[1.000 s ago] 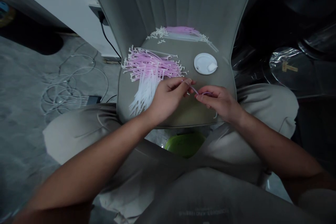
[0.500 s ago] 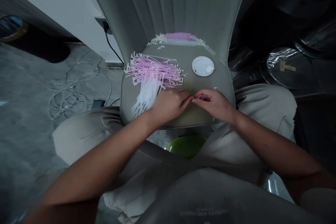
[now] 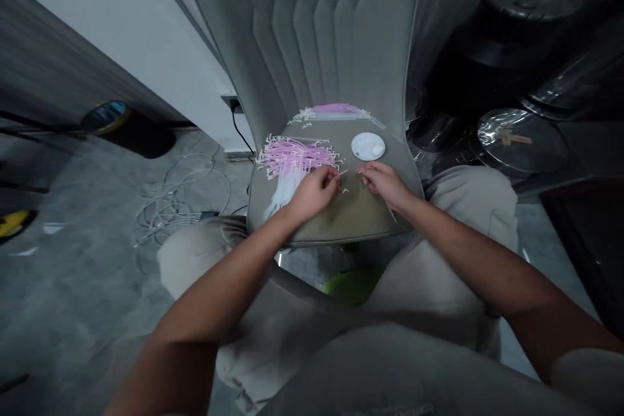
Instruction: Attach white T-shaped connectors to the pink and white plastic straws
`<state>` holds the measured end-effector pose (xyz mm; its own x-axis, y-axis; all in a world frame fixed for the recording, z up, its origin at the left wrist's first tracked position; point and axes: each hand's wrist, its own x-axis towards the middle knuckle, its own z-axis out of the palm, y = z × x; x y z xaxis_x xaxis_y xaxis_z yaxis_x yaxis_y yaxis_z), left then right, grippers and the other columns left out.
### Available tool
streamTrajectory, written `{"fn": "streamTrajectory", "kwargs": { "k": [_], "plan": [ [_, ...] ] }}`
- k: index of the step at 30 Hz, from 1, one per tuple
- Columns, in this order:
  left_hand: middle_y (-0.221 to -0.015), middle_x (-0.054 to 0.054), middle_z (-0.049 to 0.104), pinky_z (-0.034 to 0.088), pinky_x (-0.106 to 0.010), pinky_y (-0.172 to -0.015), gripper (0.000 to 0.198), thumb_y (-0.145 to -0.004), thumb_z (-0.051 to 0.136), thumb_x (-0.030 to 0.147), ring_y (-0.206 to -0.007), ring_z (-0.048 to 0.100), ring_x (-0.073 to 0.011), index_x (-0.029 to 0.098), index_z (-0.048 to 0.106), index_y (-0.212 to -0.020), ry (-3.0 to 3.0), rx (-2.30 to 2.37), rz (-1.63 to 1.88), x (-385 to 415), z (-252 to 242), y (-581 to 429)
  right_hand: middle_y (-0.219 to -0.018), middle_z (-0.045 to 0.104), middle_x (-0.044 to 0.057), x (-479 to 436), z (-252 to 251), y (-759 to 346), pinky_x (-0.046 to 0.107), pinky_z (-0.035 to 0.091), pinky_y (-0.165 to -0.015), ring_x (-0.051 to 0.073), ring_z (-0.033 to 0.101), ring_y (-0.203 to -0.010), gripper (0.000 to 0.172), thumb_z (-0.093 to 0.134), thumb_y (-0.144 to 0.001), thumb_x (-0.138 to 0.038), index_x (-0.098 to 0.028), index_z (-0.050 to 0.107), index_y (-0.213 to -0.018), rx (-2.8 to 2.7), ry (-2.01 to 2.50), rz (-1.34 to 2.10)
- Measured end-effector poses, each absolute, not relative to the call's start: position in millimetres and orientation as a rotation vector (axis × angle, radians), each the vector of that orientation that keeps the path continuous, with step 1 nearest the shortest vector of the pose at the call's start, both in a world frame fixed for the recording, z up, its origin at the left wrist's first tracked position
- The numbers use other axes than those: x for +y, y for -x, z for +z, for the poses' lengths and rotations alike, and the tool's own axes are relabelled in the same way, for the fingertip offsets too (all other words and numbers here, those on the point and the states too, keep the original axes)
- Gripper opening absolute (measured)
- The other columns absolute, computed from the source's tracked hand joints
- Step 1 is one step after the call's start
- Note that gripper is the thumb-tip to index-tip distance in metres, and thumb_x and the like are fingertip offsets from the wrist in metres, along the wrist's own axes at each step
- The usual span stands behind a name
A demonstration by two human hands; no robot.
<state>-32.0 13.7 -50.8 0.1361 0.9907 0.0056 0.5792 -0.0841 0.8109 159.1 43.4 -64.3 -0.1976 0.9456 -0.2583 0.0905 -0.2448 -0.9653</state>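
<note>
Left hand (image 3: 315, 194) is pinching a thin strip (image 3: 344, 172) in closed fingers, pointing toward 2 o'clock | right hand (image 3: 386, 184) is bending its fingers, hold unclear | strip pile (image 3: 298, 157) is lying at the chair seat's (image 3: 358, 214) 10 o'clock

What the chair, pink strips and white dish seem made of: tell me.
Chair: probably leatherette, smooth, faintly shiny; its back looks quilted.
Pink strips: likely flexible plastic, matt; they are thin and slightly bent.
White dish: smooth, plastic or glazed ceramic; its plain pale surface leaves it open.

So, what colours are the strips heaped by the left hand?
Pink and white strips, best in head view.
</note>
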Motion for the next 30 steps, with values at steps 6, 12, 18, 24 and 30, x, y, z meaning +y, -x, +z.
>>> {"fn": "streamTrajectory", "kwargs": {
  "k": [6,12,18,24,30],
  "plan": [
    [-0.068,0.0,0.054,0.039,-0.026,-0.065,0.023,-0.089,0.034,0.025,-0.07,0.051,-0.015,0.02,0.05,-0.074,-1.667,1.762,1.007,11.0,-62.7,37.4,-0.064,0.059,-0.003,42.5,-69.3,-153.2,0.024,0.033,-0.05,0.008,0.046,-0.05,0.018,0.068,-0.073,-0.035,-0.017,0.063,-0.073,-1.313,1.283,1.537],
    [-0.067,-0.001,0.06,0.039,-0.027,-0.064,0.04,-0.096,0.037,0.042,-0.066,0.054,-0.0156,0.019,0.058,-0.072,-1.722,1.73,0.985,-1.4,-72.2,26.7,-0.076,0.067,0.001,40.9,-63.5,-147.1,0.022,0.037,-0.047,0.008,0.053,-0.049,0.025,0.065,-0.079,-0.039,-0.017,0.066,-0.09,-1.277,1.224,1.613],
    [-0.107,-0.008,0.071,0.045,-0.028,-0.083,0.033,-0.096,0.041,0.035,-0.094,0.064,-0.0193,0.018,0.065,-0.111,-1.78,1.663,0.983,-10.7,-68.1,23.1,-0.065,0.064,0.0,38.5,-61.5,-141.5,0.021,0.031,-0.042,0.005,0.043,-0.041,0.024,0.061,-0.085,-0.038,-0.015,0.064,-0.085,-1.294,1.157,1.605],
    [-0.086,-0.006,0.068,0.044,-0.029,-0.079,0.026,-0.093,0.044,0.029,-0.082,0.06,-0.0188,0.016,0.066,-0.092,-1.742,1.67,0.972,-8.8,-70.5,23.4,-0.058,0.059,-0.003,32.3,-61.1,-138.1,0.02,0.026,-0.038,0.004,0.04,-0.036,0.024,0.053,-0.091,-0.035,-0.015,0.059,-0.078,-1.307,1.157,1.574],
    [-0.084,-0.004,0.069,0.045,-0.027,-0.078,0.026,-0.091,0.048,0.03,-0.082,0.06,-0.017,0.016,0.069,-0.087,-1.619,1.518,0.996,-7.7,-61.7,16.5,-0.05,0.055,-0.004,29.8,-59.0,-137.5,0.02,0.024,-0.038,0.005,0.037,-0.035,0.03,0.053,-0.092,-0.039,-0.017,0.055,-0.071,-1.314,1.161,1.575]
  ]
}}
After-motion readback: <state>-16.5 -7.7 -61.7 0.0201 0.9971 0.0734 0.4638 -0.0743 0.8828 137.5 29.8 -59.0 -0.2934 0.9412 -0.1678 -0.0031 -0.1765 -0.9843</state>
